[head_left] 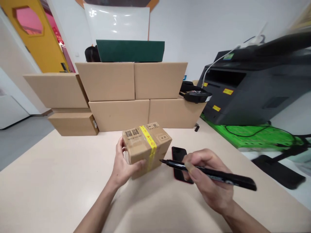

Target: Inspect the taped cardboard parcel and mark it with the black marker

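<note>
A small cardboard box [138,149] with a yellow tape strip over its top and front is gripped at its left side by my left hand [123,168]. The thumb lies across the front face; the other fingers are partly hidden behind the box, which looks slightly tilted. My right hand [209,181] is closed around a black marker pen [223,176], its dark tip pointing left, close to the right part of the box's front. Whether the tip touches the cardboard I cannot tell. Partly under the right hand, a black phone [179,153] with a red edge lies on the table.
Large cardboard boxes [119,115] are stacked along the table's [60,184] far side, topped by a dark green box [131,51]. A black headset-like device [196,96] rests at their right end. Farther right stands a dark printer [233,87] above a green surface [243,137].
</note>
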`<state>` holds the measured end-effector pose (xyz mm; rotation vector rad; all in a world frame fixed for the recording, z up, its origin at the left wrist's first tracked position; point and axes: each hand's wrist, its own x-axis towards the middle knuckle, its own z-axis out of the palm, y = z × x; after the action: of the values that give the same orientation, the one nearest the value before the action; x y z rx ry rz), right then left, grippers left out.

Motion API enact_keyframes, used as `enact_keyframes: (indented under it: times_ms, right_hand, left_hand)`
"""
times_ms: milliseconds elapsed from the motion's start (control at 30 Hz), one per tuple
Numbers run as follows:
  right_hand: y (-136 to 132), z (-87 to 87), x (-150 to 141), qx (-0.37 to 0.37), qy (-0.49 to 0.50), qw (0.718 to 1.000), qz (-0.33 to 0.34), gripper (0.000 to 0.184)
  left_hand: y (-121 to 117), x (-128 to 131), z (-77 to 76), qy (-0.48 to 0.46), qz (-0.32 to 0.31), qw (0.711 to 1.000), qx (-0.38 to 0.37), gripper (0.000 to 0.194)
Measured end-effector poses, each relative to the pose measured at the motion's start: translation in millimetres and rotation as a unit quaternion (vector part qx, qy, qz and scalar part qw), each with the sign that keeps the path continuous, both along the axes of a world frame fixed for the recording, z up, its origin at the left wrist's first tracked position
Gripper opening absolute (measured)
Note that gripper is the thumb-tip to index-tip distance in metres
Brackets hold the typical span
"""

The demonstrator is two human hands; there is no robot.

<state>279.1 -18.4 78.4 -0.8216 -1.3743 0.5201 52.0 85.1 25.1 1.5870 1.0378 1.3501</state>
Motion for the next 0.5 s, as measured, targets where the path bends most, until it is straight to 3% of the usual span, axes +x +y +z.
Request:
enact_keyframes:
  times_ms: [33, 200, 367, 500]
  right_hand:
    - [1, -1.8, -2, 0.006, -0.041, 0.999, -0.019, 0.001]
    - [11, -3.3, -14, 0.086, -0.197, 0.974, -0.078, 0.021]
    - [21, -2.7, -31, 0.131, -0.241, 0.959, -0.076, 0.029]
    - [24, -6.6, -41, 0.184, -0.263, 0.941, -0.109, 0.03]
  left_hand:
    - [0, 1, 2.0, -0.016, 0.001, 1.0, -0.024, 0.104]
    - [-2, 5, 8.2, -0.09, -0.033, 0.993, -0.074, 0.068]
    - [-9, 7, 8.0, -0.108, -0.024, 0.987, -0.113, 0.077]
    - [-12, 5, 10.8, -0.108, -0.063, 0.983, -0.134, 0.089]
